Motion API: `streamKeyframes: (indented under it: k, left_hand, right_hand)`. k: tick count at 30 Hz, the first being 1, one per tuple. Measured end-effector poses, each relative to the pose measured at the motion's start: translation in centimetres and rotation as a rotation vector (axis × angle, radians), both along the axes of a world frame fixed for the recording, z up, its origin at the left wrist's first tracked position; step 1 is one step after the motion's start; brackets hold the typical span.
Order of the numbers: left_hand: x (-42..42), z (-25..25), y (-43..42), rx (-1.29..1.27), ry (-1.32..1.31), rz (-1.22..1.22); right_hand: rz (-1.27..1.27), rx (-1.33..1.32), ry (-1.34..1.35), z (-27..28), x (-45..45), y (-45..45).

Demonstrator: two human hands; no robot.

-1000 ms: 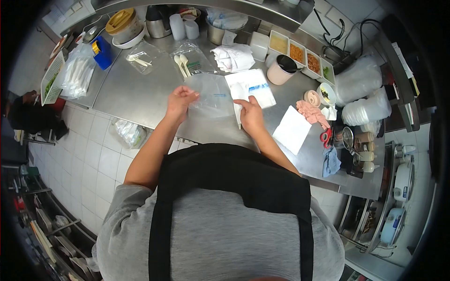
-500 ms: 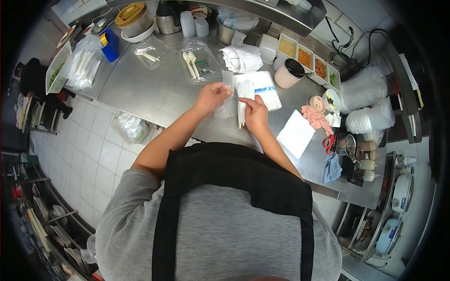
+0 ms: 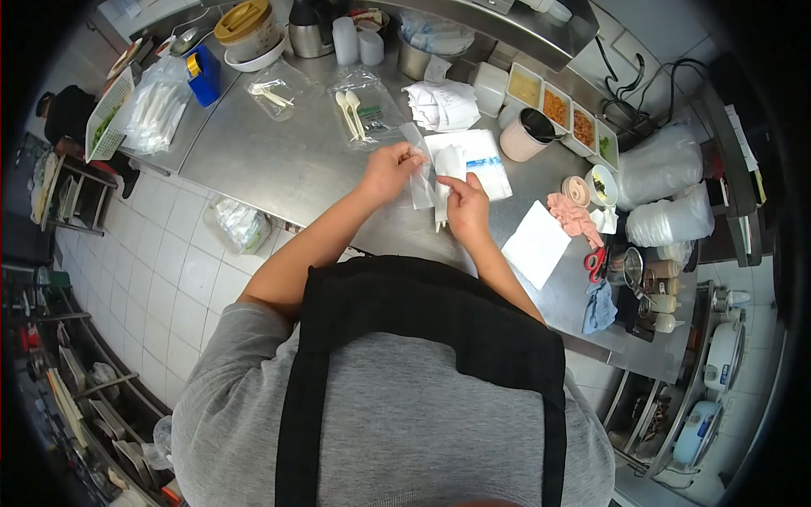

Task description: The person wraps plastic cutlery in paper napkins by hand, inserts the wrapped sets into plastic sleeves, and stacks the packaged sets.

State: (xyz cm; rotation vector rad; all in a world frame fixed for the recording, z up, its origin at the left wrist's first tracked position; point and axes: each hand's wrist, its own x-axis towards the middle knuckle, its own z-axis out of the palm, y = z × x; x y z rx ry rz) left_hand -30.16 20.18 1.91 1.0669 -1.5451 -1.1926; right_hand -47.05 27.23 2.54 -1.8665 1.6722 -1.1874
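So, from the left, two pale spoons (image 3: 353, 118) lie at eleven o'clock from the left hand (image 3: 387, 176), whose fingers pinch a thin plastic sleeve (image 3: 422, 193), long axis nearly twelve to six. Just off those fingertips, at four o'clock, there's the white paper roll (image 3: 449, 163), lengthwise about one to seven, almost parallel. The right hand (image 3: 467, 207) is the nearer, gripping that roll, undersides hidden; a blue-printed white pack (image 3: 495, 179) sits at one o'clock from it.

A black apron (image 3: 397, 297) with straps (image 3: 301, 422) overlies a grey shirt (image 3: 439, 431) (finely flecked, short-sleeved).
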Motion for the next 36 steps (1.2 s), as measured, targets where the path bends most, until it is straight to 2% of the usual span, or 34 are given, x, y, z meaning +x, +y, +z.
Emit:
streamKeyframes:
  k: [3,6,9,12,15,17,21,27,30,33,36]
  left_hand:
    - [0.3,1.8,0.3,0.215,0.097,-0.028]
    - [0.9,0.7,-0.7,0.128,-0.110,-0.046]
    - [0.3,0.7,-0.6,0.024,0.132,-0.078]
    - [-0.2,1.5,0.0,0.116,0.203,-0.100]
    - [-0.5,0.5,-0.5,0.110,0.138,-0.045]
    - [-0.8,0.3,-0.5,0.065,0.003,0.004]
    - [-1.2,2.1,0.9,-0.095,-0.204,0.036]
    - [-1.8,2.8,2.7,-0.129,-0.304,-0.086]
    - [-1.2,-0.2,2.0,-0.002,0.004,-0.188]
    - [-0.3,-0.2,1.8,0.368,0.277,-0.182]
    - [0.8,0.0,1.7,0.346,0.318,-0.142]
  right_hand:
    - [0.002,-0.012,-0.005,0.1,0.1,0.0]
    - [0.005,-0.026,-0.002,0.2,0.2,0.0]
    - [-0.001,-0.024,-0.010,0.3,0.1,0.0]
    - [-0.004,-0.017,-0.005,0.2,0.0,0.1]
    - [0.001,-0.043,0.004,0.1,0.0,0.0]
    - [0.007,-0.061,-0.014,0.1,0.0,0.0]
    - [0.000,-0.079,-0.099,1.9,0.6,0.2]
    - [-0.074,-0.057,-0.162,0.3,0.2,-0.9]
    - [-0.095,-0.046,-0.186,0.6,0.1,-1.0]
    - [-0.097,-0.034,-0.174,0.7,0.3,-0.9]
    - [-0.105,0.028,-0.164,1.1,0.2,-0.7]
